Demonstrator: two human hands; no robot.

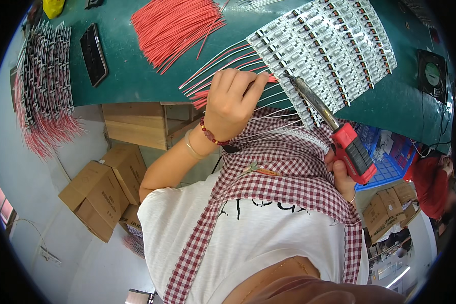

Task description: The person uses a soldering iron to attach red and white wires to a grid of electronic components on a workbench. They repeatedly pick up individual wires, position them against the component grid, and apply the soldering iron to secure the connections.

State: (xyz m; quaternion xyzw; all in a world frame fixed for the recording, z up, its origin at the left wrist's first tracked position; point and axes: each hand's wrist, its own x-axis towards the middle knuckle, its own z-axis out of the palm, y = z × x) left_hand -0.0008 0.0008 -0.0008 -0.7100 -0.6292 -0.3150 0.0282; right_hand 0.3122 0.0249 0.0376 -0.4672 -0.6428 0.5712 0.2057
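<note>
My left hand [231,101] is closed round a small bunch of red wires [200,98]. Its fingertips are at the near left edge of a panel of white circuit boards [334,53]. Red and white wires [223,60] fan out from that edge, some passing under the hand. In my right hand [341,178] is a soldering iron [353,151] with a red and black handle, its dark tip just over the boards near my left fingertips. Part of the right hand is hidden behind the handle.
A heap of red wires [176,31] lies on the green table [121,81], with a phone [93,54] left of it. Wired board strips [44,76] hang over the left edge. A black fan-like device [432,74] sits far right. Below are cardboard boxes [97,195] and a blue crate [390,164].
</note>
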